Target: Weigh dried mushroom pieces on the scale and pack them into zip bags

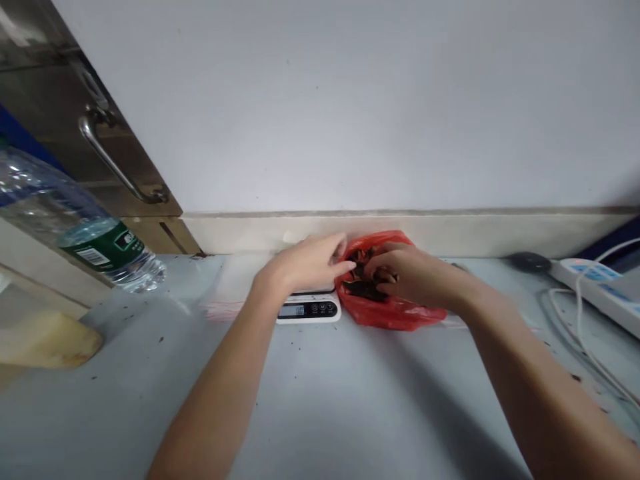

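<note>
A red plastic bag [407,317] stands open beside a white digital scale [310,312], with dark dried pieces [364,288] inside. My right hand [403,270] reaches into the bag, its fingers bent among the pieces; whatever they pinch is too small to make out. Over the scale is my left hand [313,263], thumb and fingers apart at the bag's left rim, nothing seen between them. It covers much of the scale's top. Left of the scale lies a stack of thin whitish-pink sheets [225,309].
At the left are a clear water bottle [100,237] with a green label and a yellowish container [50,337]. A white power strip [600,290], cables [580,327] and a black object [529,261] lie at the right. The wall [350,120] stands behind.
</note>
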`<state>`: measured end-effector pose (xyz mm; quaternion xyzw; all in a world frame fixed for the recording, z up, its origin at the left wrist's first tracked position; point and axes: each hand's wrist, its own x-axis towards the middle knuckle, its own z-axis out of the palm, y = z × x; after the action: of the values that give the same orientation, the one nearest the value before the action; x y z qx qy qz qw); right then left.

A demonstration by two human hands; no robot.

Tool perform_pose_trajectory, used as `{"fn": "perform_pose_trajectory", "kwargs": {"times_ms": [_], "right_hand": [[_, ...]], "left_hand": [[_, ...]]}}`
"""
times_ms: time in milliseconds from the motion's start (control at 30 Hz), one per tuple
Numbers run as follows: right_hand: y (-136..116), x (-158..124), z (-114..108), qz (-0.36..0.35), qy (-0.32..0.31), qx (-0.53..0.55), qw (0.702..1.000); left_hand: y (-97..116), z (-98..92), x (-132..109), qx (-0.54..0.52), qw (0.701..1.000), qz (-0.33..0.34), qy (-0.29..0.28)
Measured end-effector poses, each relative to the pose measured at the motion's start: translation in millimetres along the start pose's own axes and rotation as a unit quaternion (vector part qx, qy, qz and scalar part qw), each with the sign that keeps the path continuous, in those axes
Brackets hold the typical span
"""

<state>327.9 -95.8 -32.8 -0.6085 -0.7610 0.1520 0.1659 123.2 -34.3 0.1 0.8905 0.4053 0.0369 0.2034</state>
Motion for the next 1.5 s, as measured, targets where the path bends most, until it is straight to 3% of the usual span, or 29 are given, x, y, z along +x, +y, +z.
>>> {"fn": "perform_pose_trajectory", "kwargs": {"times_ms": [167, 300, 367, 467, 567, 633, 767, 867, 1033, 1233, 1333, 1500], "right_hand": [[2.8, -0.5, -10.1, 0.069, -0.050, -0.017, 0.996], [13.5, -5.8, -26.5, 0.038, -0.005, 0.026, 0.999], [21.5, -9.3, -36.1, 0.057, 0.040, 0.003, 0.998], [32.0, -14.4, -47.7, 0.151, 0.071, -0.071, 0.983], [37.3, -18.5, -51.8, 0.259, 0.009, -0.092, 0.961], [38.1, -19.9, -50.4, 0.289, -0.035, -0.088, 0.953], [40.4, -18.7, -42.0, 0.308, -0.102, -0.020, 0.946], [45.1, -15.9, -34.5, 0.305, -0.132, 0.064, 0.941], [43.0, -16.4, -33.4, 0.259, -0.126, 0.105, 0.952], [33.2, -25.7, -52.5, 0.197, -0.067, 0.165, 0.964], [32.8, -26.8, -59.2, 0.213, -0.027, 0.148, 0.965], [24.8, -24.9, -65.0, 0.269, -0.022, 0.001, 0.963]], "left_hand": [[18.6, 24.4, 18.0, 0.043, 0.998, -0.024, -0.044], [18.3, 30.1, 19.7, 0.062, 0.997, -0.035, -0.031], [17.3, 30.4, 19.1, 0.064, 0.997, -0.031, -0.033], [15.9, 30.7, 19.4, 0.050, 0.998, -0.017, -0.031], [15.6, 31.8, 20.1, 0.040, 0.999, -0.018, -0.016], [15.8, 32.0, 19.8, 0.055, 0.998, -0.040, -0.002], [14.6, 29.7, 18.0, 0.056, 0.995, -0.081, -0.027], [12.9, 28.5, 18.2, 0.042, 0.996, -0.071, -0.044], [13.5, 33.1, 23.7, -0.025, 0.999, -0.037, 0.001], [16.0, 29.5, 24.2, -0.056, 0.997, -0.032, 0.038], [14.3, 24.4, 21.7, -0.071, 0.995, -0.034, 0.058], [7.5, 23.2, 23.0, -0.102, 0.991, -0.034, 0.083]]}}
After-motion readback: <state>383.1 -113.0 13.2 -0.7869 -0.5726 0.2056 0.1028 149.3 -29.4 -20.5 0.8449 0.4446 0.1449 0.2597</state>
